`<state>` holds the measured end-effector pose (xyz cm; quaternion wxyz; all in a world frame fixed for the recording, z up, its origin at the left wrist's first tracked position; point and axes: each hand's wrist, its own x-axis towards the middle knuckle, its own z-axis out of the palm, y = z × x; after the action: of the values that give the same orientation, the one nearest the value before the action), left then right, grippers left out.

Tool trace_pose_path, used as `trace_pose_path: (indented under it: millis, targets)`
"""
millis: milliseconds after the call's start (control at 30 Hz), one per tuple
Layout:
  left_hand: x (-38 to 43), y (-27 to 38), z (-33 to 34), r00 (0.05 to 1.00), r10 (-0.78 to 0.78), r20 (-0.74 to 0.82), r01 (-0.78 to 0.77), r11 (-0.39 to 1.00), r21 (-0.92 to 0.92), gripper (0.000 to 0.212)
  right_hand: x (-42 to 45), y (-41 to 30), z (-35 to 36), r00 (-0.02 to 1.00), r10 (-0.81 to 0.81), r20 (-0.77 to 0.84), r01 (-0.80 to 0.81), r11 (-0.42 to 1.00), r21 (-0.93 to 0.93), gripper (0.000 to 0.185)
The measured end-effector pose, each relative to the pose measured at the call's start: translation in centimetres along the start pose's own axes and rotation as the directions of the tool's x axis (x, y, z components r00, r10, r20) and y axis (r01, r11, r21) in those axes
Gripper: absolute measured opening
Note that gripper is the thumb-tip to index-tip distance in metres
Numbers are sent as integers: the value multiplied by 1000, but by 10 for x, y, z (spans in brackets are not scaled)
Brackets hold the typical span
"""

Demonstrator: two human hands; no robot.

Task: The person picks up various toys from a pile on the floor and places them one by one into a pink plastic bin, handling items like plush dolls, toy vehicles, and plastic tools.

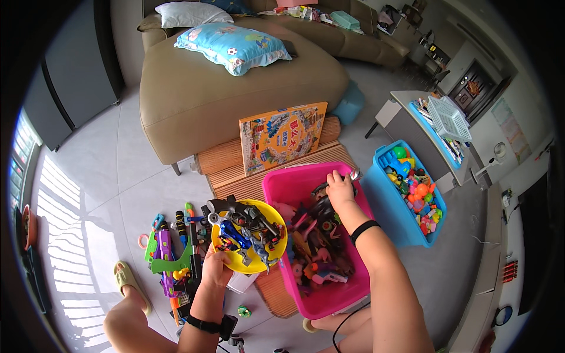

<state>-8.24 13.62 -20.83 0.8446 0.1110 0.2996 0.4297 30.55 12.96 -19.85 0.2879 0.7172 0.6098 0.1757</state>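
My left hand grips the lower left rim of a round yellow plastic tray heaped with small toys, among them a blue metallic piece, a black toy gun and a grey dinosaur-like figure. Under my right hand, at the upper right of a pink plastic bin, is a dark toy with a silvery end; my fingers rest on it and hide part of it. Mixed toy figures and a white and purple toy gun lie inside the bin.
Toy guns lie piled on the floor at left, and a small green toy lies nearer. A blue bin of colourful toys stands at right, near a low table. Behind, a boxed picture book leans against the sofa.
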Motion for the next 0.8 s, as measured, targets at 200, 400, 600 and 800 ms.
trace_pose_path:
  millis: [200, 400, 600, 800]
  targets:
    - [-2, 9, 9, 1000, -5, -21, 5, 1000, 5, 63, 13, -18, 30, 994, -53, 98, 31, 975, 218, 22]
    - [8, 15, -11, 1000, 18, -9, -17, 999, 46, 64, 26, -39, 39, 956, -58, 288, 14, 988, 151, 26]
    - [10, 13, -7, 1000, 4, -1, -4, 999, 36, 63, 47, -35, 37, 746, 207, 633, -146, 978, -148, 37]
    - [10, 16, -14, 998, 36, -44, -35, 999, 27, 64, 38, -7, -53, 601, 172, 780, -242, 970, -28, 37]
